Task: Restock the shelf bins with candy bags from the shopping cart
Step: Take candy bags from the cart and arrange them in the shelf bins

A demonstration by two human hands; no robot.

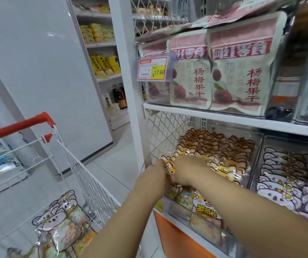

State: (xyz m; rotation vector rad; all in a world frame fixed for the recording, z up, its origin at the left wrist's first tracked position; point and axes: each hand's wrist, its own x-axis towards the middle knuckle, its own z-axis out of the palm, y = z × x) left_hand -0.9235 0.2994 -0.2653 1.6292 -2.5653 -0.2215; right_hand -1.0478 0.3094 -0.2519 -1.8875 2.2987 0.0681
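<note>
Cart low L, w/ more bags. Both hands close together at front-L corner of bin. L hand pinches yellow bag by its L edge. R hand is on it from R, fingers hidden, so can't tell its grip. Bag upright, ears up, long axis approx vertical. Mesh panel just L, shelf overhead, packed rows behind.
</note>
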